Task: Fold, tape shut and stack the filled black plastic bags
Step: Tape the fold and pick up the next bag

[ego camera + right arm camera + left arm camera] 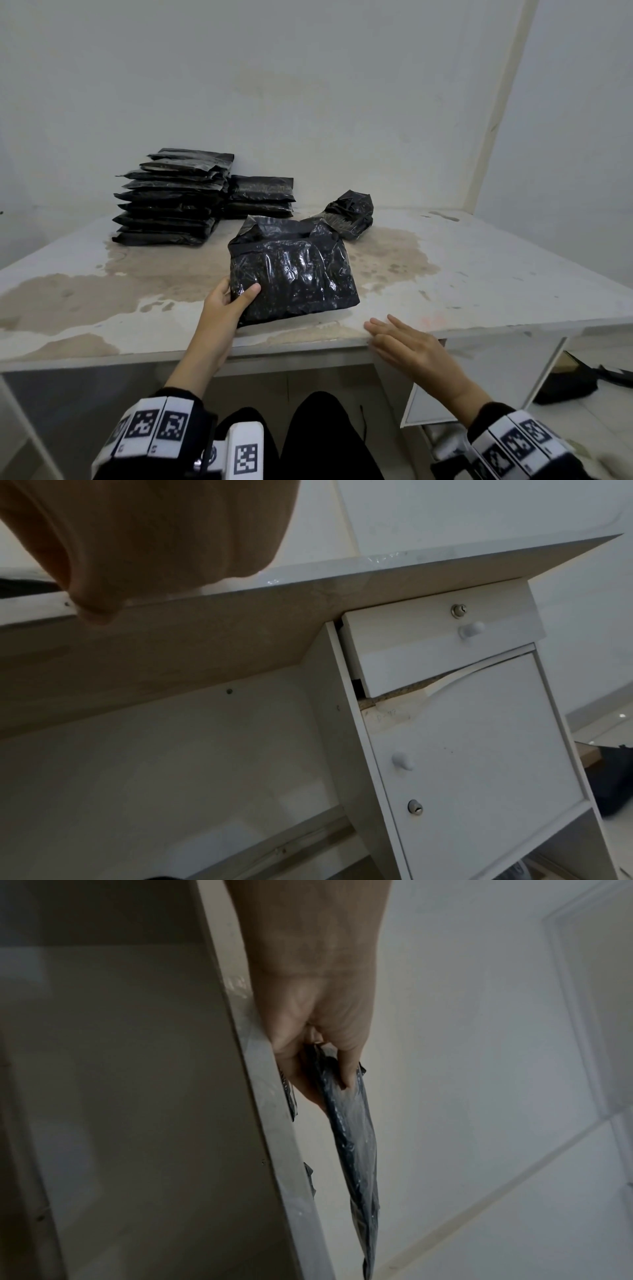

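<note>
Stained white desk (479,274) with drawer (441,647), plain white walls (308,85)

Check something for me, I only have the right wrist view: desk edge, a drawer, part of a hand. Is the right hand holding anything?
Observer: No. The right hand lies flat and empty at the desk's front edge.
Operator: Where's the bag being worked on?
Observer: The left hand grips the near left corner of a filled black bag, thumb on top.
Operator: Any finished ones?
Observer: Two stacks of flat bags, a tall one and a short one, stand at the back left.
</note>
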